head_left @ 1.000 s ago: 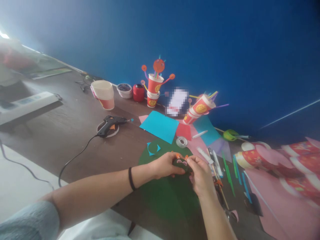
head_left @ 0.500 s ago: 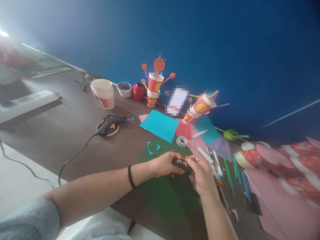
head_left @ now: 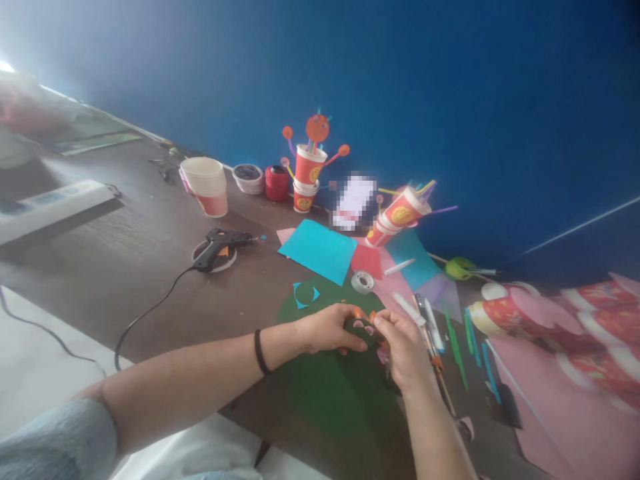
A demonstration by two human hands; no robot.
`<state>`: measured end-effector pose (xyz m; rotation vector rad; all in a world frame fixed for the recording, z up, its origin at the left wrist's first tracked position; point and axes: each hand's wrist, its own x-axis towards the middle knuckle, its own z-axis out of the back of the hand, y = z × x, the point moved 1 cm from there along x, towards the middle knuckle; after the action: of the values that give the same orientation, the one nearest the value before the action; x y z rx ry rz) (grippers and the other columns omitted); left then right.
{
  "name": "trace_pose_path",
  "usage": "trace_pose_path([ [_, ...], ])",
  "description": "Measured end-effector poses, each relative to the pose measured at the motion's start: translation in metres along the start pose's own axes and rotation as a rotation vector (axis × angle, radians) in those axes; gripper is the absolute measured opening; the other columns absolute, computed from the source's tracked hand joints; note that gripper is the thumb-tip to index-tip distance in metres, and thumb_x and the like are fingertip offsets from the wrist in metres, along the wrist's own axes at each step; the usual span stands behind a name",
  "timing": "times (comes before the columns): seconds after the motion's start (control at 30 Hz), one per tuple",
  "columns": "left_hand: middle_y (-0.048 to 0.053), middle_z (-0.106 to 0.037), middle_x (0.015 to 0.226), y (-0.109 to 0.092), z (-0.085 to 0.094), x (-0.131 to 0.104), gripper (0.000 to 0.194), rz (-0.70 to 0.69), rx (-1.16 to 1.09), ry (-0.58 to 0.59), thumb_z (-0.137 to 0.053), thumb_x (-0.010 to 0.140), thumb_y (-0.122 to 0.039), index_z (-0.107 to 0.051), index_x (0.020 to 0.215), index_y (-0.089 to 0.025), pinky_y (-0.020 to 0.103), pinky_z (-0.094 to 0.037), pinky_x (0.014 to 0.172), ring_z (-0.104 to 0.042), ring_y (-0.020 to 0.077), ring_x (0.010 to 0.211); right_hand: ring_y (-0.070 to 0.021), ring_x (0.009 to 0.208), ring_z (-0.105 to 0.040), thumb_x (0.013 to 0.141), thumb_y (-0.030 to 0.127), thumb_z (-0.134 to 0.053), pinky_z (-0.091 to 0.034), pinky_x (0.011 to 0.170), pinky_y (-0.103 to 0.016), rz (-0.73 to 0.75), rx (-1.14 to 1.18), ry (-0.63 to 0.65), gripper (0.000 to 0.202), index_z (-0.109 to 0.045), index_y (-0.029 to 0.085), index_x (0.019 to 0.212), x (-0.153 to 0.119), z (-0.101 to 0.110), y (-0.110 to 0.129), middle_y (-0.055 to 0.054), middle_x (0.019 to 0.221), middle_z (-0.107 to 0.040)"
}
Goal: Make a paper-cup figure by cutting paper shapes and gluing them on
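My left hand (head_left: 327, 330) is closed around the edge of a small dark green paper disc (head_left: 366, 339), its thumb lying across the front. Two pink rounded pieces (head_left: 369, 330) sit on the disc like eyes. My right hand (head_left: 403, 347) pinches at the disc's upper right edge. Orange patches show by the fingertips of both hands; whether they are paper pieces or nails I cannot tell. Both hands are above a big green round mat (head_left: 325, 400). Blue paper offcuts (head_left: 300, 297) lie on the mat's far left part.
A black glue gun (head_left: 217, 250) rests on a tape ring at left, its cord trailing forward. Stacked paper cups (head_left: 205, 190) and two decorated cup figures (head_left: 310, 163) stand behind. Blue paper (head_left: 319, 250), a white tape roll (head_left: 363, 282), pens and green and blue strips (head_left: 455, 350) lie around.
The disc tilts slightly between my hands, and my fingers shift a little. Both hands keep their hold on it; nothing else visibly moves.
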<state>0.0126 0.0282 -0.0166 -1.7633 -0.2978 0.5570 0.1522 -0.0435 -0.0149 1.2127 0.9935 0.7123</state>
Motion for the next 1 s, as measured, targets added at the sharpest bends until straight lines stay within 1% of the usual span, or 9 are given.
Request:
trace_pose_path([
  [0.1, -0.001, -0.054, 0.08, -0.0013, -0.0003, -0.0003, 0.03, 0.009, -0.003, -0.002, -0.07, 0.061, -0.018, -0.056, 0.088, -0.014, 0.016, -0.044, 0.045, -0.05, 0.0076, 0.061, -0.0155, 0.052, -0.053, 0.066, 0.039, -0.068, -0.039, 0.049, -0.026, 0.004, 0.001, 0.011, 0.022, -0.057, 0.021, 0.062, 0.0011, 0.0016, -0.0013, 0.002, 0.055, -0.06],
  [0.2, -0.001, -0.055, 0.08, -0.0021, -0.0004, -0.0006, 0.029, 0.001, -0.011, 0.014, -0.07, 0.061, -0.017, -0.056, 0.087, -0.015, 0.015, -0.043, 0.045, -0.051, 0.0075, 0.061, -0.015, 0.05, -0.052, 0.063, 0.041, -0.07, -0.038, 0.047, -0.026, 0.0, -0.016, 0.009, 0.024, -0.058, 0.02, 0.062, 0.0008, 0.0016, -0.0006, 0.001, 0.055, -0.06],
  [0.43, -0.002, -0.053, 0.078, -0.0007, 0.0008, -0.0003, 0.028, -0.009, 0.005, 0.022, -0.069, 0.063, -0.018, -0.056, 0.087, -0.015, 0.016, -0.044, 0.045, -0.05, 0.0075, 0.061, -0.0139, 0.047, -0.05, 0.062, 0.041, -0.071, -0.036, 0.045, -0.025, -0.004, -0.029, 0.016, 0.025, -0.057, 0.02, 0.059, -0.0001, 0.0003, 0.0014, 0.002, 0.052, -0.058],
  [0.6, -0.001, -0.052, 0.078, -0.0023, 0.0003, -0.0009, 0.028, -0.015, 0.013, 0.028, -0.069, 0.062, -0.016, -0.054, 0.086, -0.015, 0.016, -0.044, 0.045, -0.049, 0.0072, 0.061, -0.0132, 0.048, -0.05, 0.064, 0.04, -0.07, -0.035, 0.046, -0.024, -0.006, -0.032, 0.031, 0.025, -0.056, 0.02, 0.061, 0.0002, 0.0012, -0.0004, 0.003, 0.053, -0.058],
  [0.77, -0.002, -0.052, 0.08, -0.0025, 0.0002, -0.0014, 0.031, -0.017, 0.004, 0.018, -0.069, 0.062, -0.016, -0.052, 0.088, -0.016, 0.015, -0.044, 0.045, -0.049, 0.0065, 0.061, -0.011, 0.045, -0.045, 0.068, 0.038, -0.068, -0.032, 0.044, -0.023, -0.014, -0.036, 0.052, 0.024, -0.054, 0.02, 0.062, 0.0009, 0.0023, -0.0034, 0.005, 0.051, -0.054],
  [1.0, -0.003, -0.049, 0.076, -0.0019, -0.0005, -0.0005, 0.028, 0.002, 0.005, 0.017, -0.068, 0.062, -0.015, -0.053, 0.085, -0.015, 0.016, -0.044, 0.045, -0.049, 0.0069, 0.06, -0.0116, 0.05, -0.047, 0.069, 0.036, -0.067, -0.035, 0.048, -0.024, 0.0, -0.043, 0.063, 0.023, -0.054, 0.019, 0.062, 0.0015, 0.0022, -0.0039, 0.005, 0.053, -0.054],
])
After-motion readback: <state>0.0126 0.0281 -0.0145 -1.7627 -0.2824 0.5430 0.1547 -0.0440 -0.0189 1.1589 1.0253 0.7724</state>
